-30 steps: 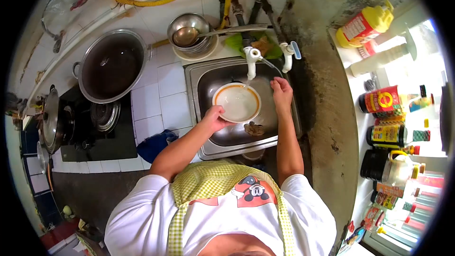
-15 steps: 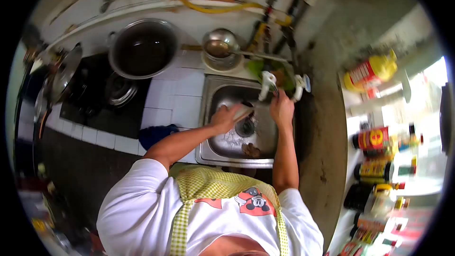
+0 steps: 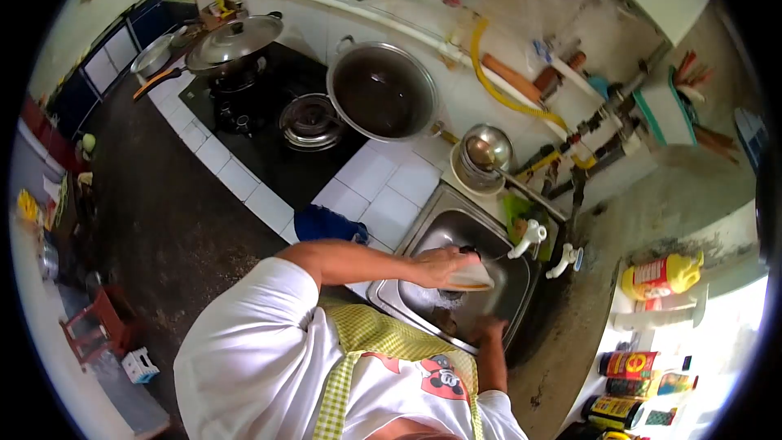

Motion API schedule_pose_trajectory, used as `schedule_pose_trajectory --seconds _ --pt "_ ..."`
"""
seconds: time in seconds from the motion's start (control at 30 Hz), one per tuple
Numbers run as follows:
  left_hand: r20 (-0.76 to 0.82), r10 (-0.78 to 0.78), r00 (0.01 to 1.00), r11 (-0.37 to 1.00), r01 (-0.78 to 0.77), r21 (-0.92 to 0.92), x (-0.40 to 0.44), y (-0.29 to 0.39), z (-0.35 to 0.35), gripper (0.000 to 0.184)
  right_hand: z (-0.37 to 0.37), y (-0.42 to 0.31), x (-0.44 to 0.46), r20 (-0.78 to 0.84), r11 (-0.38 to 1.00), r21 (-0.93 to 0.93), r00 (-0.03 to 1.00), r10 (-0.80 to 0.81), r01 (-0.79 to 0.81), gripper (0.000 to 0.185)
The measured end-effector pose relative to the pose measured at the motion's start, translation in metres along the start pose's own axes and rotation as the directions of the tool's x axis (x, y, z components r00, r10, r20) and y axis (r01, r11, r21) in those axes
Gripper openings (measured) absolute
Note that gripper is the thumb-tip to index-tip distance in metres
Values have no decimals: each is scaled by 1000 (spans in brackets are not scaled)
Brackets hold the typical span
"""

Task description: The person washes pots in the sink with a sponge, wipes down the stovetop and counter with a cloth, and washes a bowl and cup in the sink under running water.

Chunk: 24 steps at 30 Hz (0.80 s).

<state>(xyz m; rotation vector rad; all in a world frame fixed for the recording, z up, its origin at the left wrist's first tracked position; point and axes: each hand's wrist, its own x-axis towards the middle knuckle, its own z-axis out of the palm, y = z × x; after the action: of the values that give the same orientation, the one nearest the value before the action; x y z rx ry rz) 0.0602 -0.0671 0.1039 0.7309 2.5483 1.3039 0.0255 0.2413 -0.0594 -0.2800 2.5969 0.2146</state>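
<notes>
Over the steel sink, my left hand grips a white bowl with an orange band, tipped on its side. My right hand is low at the sink's near right side, blurred, its fingers too unclear to read. Beside it, on the sink bottom, lies a brown lump, partly hidden. Whitish suds or water show under the bowl. A white tap stands at the sink's back edge, apart from both hands.
A large pot stands behind the black stove. A lidded pan sits on it. Stacked bowls with a ladle are behind the sink. A blue cloth lies on the counter edge. Bottles line the right ledge.
The view has swung left. The bowl, level at first, is now tipped in my left hand. My right hand has dropped from the tap toward the near side of the sink.
</notes>
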Motion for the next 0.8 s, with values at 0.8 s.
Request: schedule_pose_trajectory --seconds 0.8 --pt "-344 -911 229 211 -457 -864 -453 -63 -83 70 -259 -95 130 -19 -801 518 941 339 299 63"
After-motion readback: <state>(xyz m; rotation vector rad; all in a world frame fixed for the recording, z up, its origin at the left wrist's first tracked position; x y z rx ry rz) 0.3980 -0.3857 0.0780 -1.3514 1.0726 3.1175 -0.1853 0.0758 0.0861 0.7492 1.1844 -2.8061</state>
